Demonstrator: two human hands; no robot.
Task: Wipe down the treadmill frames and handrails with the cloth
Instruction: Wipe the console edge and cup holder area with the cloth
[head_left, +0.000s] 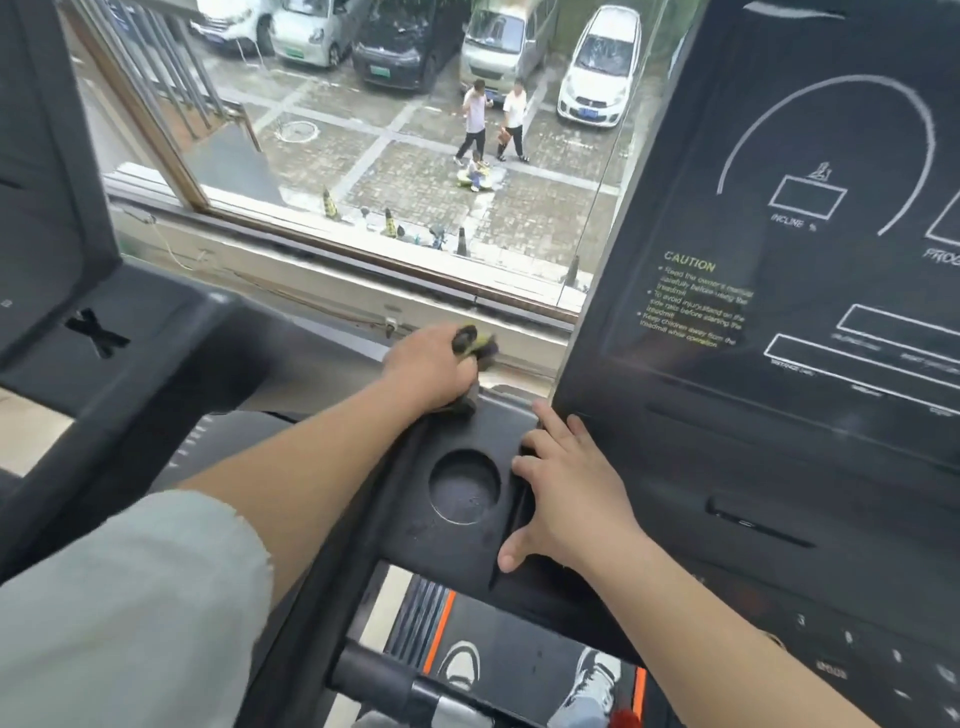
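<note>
Cloth (477, 347): one, bunched in my left hand (428, 370) at the far edge of the tray (452, 553).
I counted two consoles (753, 441); left fingers clamped round it, right hand (566, 491) flat, fingers spread, beside one cup holder (464, 486).

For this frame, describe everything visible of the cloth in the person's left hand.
The dark grey and yellow-green bunched cloth is soft fabric, crumpled into a wad and motion-blurred. The left hand grips it with curled fingers, hiding most of it; one tuft shows above the knuckles, another below the hand. That lower part presses on the far end of the black plastic console tray, beyond its round cup holder, near the window sill.
</note>
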